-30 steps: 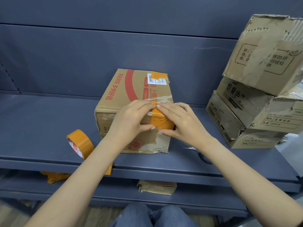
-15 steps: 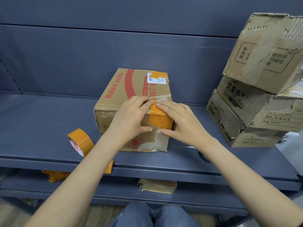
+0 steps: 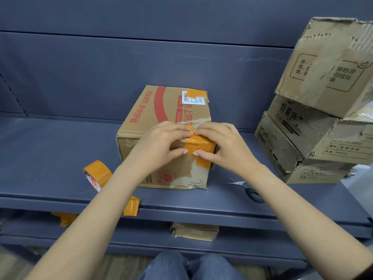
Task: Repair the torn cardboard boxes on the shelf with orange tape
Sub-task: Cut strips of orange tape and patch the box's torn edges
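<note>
Pressing orange tape strip (image 3: 198, 145) onto box (image 3: 161, 110); both hands flat.

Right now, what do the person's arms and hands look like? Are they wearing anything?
Both arms are bare from the frame's edge to the wrist: no sleeves show. The left hand and the right hand wear no gloves, and no rings, watch or bracelet can be seen. The fingernails are short with a pale, glossy look. Below, blue denim trousers cover the knees.

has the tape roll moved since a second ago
No. The tape roll stands in the same spot on the shelf, left of the box.
</note>
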The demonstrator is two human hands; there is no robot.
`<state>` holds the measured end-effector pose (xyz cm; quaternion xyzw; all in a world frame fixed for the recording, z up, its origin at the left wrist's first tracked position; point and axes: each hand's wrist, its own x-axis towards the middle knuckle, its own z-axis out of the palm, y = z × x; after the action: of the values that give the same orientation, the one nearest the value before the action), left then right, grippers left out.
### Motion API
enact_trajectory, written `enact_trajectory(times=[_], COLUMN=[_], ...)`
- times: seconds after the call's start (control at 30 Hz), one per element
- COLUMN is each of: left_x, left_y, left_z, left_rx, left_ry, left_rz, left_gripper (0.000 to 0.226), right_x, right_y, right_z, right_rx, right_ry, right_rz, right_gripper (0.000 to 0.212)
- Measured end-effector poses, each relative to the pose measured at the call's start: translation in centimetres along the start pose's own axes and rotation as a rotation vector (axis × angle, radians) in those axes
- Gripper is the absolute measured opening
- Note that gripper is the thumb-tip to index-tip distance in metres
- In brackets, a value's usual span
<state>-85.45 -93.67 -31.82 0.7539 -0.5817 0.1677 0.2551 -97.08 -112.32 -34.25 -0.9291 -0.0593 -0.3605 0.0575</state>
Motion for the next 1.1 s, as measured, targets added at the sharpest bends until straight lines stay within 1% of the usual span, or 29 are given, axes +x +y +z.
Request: enact_trajectory(times=[0.1,0.17,0.2,0.23,0.3,0.33,0.37,0.4,0.5,0.57,0.6,0.63,0.7,0.77,0.8,0.9,1.0,1.1], left_x=[0.0,0.1,0.2,0.2,0.2,0.2,0.2,0.2,0.1,0.0,-0.2,-0.3,-0.5,-0.6,-0.7,-0.8,-0.8,-0.5], left_y=[0.5,0.8,0.9,1.0,0.9,0.8,0.7,0.7,0.7,0.5,0.5,0.6,0.6,0.6,0.5,0.4,0.5,0.9], left_z=[-0.1,0.2,0.2,-0.1,-0.5,-0.7,-0.7,-0.7,-0.2,0.0,0.2,0.2,0.1,0.2,0.4,1.1,1.6,1.6], left_rx=[0.153,0.220,0.191,0.122,-0.015,-0.033,-0.015,0.022,0.145,0.190,0.162,0.084,-0.115,-0.167,-0.164,-0.153,-0.129,-0.056], left_ry=[-0.092,-0.149,-0.140,-0.107,-0.040,-0.027,-0.030,-0.047,-0.123,-0.137,-0.113,-0.061,0.076,0.157,0.176,0.223,0.273,0.247], left_rz=[0.001,-0.053,-0.081,-0.110,-0.156,-0.158,-0.145,-0.124,-0.081,-0.061,-0.049,-0.048,-0.073,-0.070,-0.062,-0.068,-0.064,-0.049], left_gripper=[0.072,0.087,0.087,0.081,0.061,0.054,0.052,0.055,0.074,0.084,0.085,0.079,0.053,0.030,0.023,0.016,0.016,0.021], right_x=[0.6,0.8,0.8,0.7,0.2,-0.1,-0.3,-0.4,-0.5,-0.5,-0.6,-0.7,-0.9,-0.9,-0.9,-0.7,-0.6,-0.4], right_y=[-0.3,-0.4,-0.4,-0.4,-0.4,-0.4,-0.4,-0.5,-0.8,-1.0,-1.1,-1.2,-1.4,-1.5,-1.6,-1.7,-1.8,-2.0], right_z=[-0.3,-0.5,-0.5,-0.6,-0.6,-0.5,-0.4,-0.3,0.0,0.0,-0.1,-0.1,-0.2,0.0,0.1,0.8,1.4,1.4], right_rx=[-0.061,-0.082,-0.046,0.024,0.162,0.180,0.165,0.129,0.027,0.056,0.099,0.153,0.214,0.215,0.212,0.225,0.213,0.143], right_ry=[-0.101,-0.186,-0.194,-0.174,-0.097,-0.075,-0.068,-0.071,-0.122,-0.120,-0.091,-0.042,0.066,0.118,0.134,0.211,0.275,0.269], right_rz=[0.049,0.069,0.084,0.107,0.130,0.131,0.126,0.116,0.093,0.116,0.129,0.138,0.123,0.101,0.103,0.123,0.110,0.053], right_gripper=[0.071,0.085,0.085,0.080,0.062,0.056,0.054,0.057,0.075,0.077,0.072,0.064,0.043,0.030,0.028,0.021,0.015,0.009])
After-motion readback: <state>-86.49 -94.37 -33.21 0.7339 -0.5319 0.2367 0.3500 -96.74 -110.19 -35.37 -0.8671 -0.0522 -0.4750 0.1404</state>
